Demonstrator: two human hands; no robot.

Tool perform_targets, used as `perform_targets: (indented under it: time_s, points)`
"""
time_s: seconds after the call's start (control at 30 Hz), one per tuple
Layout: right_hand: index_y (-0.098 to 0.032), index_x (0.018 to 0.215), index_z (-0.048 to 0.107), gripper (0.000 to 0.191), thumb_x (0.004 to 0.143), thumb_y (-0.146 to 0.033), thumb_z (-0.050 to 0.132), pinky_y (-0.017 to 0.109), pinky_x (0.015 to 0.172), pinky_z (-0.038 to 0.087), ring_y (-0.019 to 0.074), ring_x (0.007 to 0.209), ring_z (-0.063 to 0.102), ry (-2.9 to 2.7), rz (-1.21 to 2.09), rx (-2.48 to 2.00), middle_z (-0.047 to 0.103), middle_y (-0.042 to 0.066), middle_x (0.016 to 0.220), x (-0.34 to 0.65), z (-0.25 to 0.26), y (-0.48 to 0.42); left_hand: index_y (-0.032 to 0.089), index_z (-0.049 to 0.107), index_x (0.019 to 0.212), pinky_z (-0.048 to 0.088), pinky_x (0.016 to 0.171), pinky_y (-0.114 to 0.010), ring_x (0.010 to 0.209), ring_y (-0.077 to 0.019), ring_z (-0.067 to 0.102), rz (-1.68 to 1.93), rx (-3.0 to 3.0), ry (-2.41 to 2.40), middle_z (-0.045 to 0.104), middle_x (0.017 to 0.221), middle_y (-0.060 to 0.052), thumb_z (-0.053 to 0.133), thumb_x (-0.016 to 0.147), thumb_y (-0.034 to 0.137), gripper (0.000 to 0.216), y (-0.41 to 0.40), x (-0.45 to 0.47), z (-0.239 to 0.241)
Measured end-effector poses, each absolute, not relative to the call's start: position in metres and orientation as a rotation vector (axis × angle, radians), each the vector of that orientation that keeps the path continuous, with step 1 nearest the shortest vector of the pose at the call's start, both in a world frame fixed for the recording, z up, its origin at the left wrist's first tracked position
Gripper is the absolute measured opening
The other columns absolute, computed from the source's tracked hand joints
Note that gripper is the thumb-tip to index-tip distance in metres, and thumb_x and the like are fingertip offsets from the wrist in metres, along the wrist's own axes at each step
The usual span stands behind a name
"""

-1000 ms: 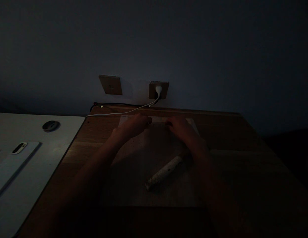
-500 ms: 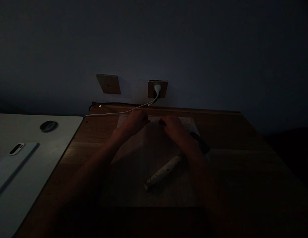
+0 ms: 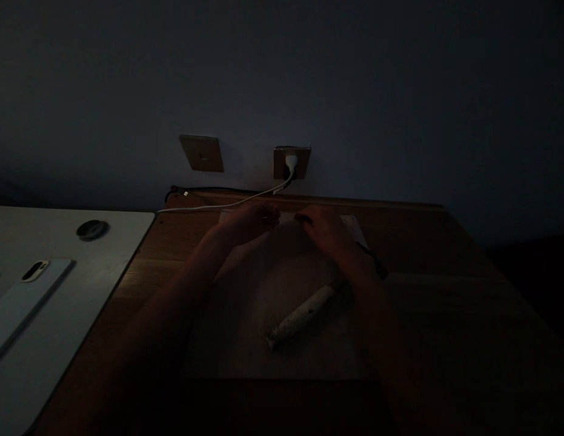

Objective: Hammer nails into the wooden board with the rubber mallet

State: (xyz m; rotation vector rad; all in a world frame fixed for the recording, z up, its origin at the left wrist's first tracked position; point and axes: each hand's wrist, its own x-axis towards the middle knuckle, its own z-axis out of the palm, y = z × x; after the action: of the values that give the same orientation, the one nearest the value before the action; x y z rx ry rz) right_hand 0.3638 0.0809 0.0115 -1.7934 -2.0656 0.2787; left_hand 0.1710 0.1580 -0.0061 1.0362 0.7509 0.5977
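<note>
A pale rectangular board or sheet point(image 3: 245, 315) lies on the wooden table, dim in the low light. At its far edge my left hand point(image 3: 254, 219) has its fingers curled inward; what they hold, if anything, is too dark to see. Just across a small gap, my right hand point(image 3: 320, 225) is also bent over the far edge, fingers closed and pointing left, their grip hidden in shadow. Below my right wrist rests a tool with a pale, worn, spotted handle point(image 3: 302, 315). Its dark flat end point(image 3: 377, 263) shows partly beyond my right forearm, which covers its middle.
On the left, a white tabletop point(image 3: 113, 266) carries a pale phone point(image 3: 34, 303) and a round dark object point(image 3: 91, 229). A white cable point(image 3: 204, 209) runs along the back to a plug in the wall socket point(image 3: 304, 158). A second wall plate point(image 3: 202, 152) is farther left.
My left hand has turned slightly and its fingers look looser. My right hand has shifted a little, and its forearm now covers more of the tool's dark end. The tool lies as before.
</note>
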Motion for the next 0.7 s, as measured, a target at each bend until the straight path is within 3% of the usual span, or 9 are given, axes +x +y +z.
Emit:
perform_targets:
  time_s: [0.13, 0.2, 0.27, 0.4, 0.53, 0.63, 0.7]
  points:
    - [-0.018, 0.103, 0.081, 0.024, 0.091, -0.009, 0.062, 0.041, 0.099, 0.053, 0.0261, 0.105, 0.073, -1.925, 0.235, -1.742, 0.08, 0.011, 0.11, 0.38, 0.017, 0.079, 0.018, 0.06, 0.069, 0.033, 0.053, -0.023, 0.055, -0.0105, 0.044, 0.554, 1.375, 0.889, 0.052, 0.064, 0.002, 0.059, 0.085, 0.027, 0.019, 0.15, 0.178, -0.007]
    - [-0.018, 0.103, 0.081, 0.022, 0.089, -0.011, 0.064, 0.041, 0.098, 0.054, 0.0261, 0.102, 0.074, -1.894, 0.248, -1.749, 0.079, 0.012, 0.109, 0.385, 0.019, 0.078, 0.017, 0.069, 0.08, 0.035, 0.057, -0.025, 0.061, -0.0134, 0.05, 0.534, 1.778, 1.027, 0.057, 0.068, 0.0, 0.067, 0.081, 0.027, 0.01, 0.146, 0.18, -0.007]
    - [-0.018, 0.103, 0.081, 0.022, 0.089, -0.011, 0.065, 0.041, 0.097, 0.055, 0.0261, 0.101, 0.074, -1.894, 0.262, -1.76, 0.08, 0.011, 0.109, 0.388, 0.021, 0.077, 0.016, 0.075, 0.094, 0.04, 0.065, -0.027, 0.069, -0.0173, 0.058, 0.468, 2.134, 1.108, 0.065, 0.076, -0.003, 0.069, 0.079, 0.02, 0.016, 0.143, 0.181, -0.008]
    - [-0.018, 0.101, 0.081, 0.023, 0.088, -0.009, 0.064, 0.039, 0.095, 0.056, 0.0243, 0.099, 0.075, -1.927, 0.33, -1.797, 0.08, 0.009, 0.106, 0.387, 0.024, 0.075, 0.016, 0.077, 0.105, 0.046, 0.076, -0.031, 0.082, -0.0232, 0.068, 0.344, 2.415, 1.084, 0.075, 0.092, -0.01, 0.06, 0.088, 0.014, 0.025, 0.14, 0.182, -0.012]
    - [-0.02, 0.098, 0.08, 0.022, 0.089, -0.009, 0.064, 0.038, 0.094, 0.056, 0.0233, 0.097, 0.075, -1.933, 0.339, -1.798, 0.081, 0.008, 0.105, 0.385, 0.026, 0.074, 0.017, 0.075, 0.098, 0.047, 0.079, -0.033, 0.089, -0.0261, 0.069, 0.364, 2.473, 1.125, 0.074, 0.097, -0.013, 0.061, 0.09, 0.013, 0.017, 0.138, 0.184, -0.015]
    - [-0.021, 0.096, 0.08, 0.021, 0.088, -0.009, 0.065, 0.038, 0.095, 0.055, 0.0238, 0.099, 0.075, -1.931, 0.308, -1.761, 0.081, 0.007, 0.104, 0.385, 0.024, 0.074, 0.018, 0.068, 0.082, 0.045, 0.075, -0.029, 0.081, -0.0213, 0.064, 0.643, 2.193, 1.137, 0.068, 0.084, -0.007, 0.068, 0.087, 0.018, 0.005, 0.137, 0.188, -0.008]
    - [-0.021, 0.097, 0.08, 0.021, 0.088, -0.011, 0.065, 0.038, 0.094, 0.056, 0.0238, 0.098, 0.076, -1.916, 0.307, -1.737, 0.081, 0.007, 0.103, 0.387, 0.023, 0.074, 0.019, 0.06, 0.071, 0.043, 0.067, -0.025, 0.069, -0.0159, 0.057, 0.796, 1.803, 1.094, 0.058, 0.07, -0.002, 0.066, 0.088, 0.019, 0.018, 0.137, 0.19, 0.0]
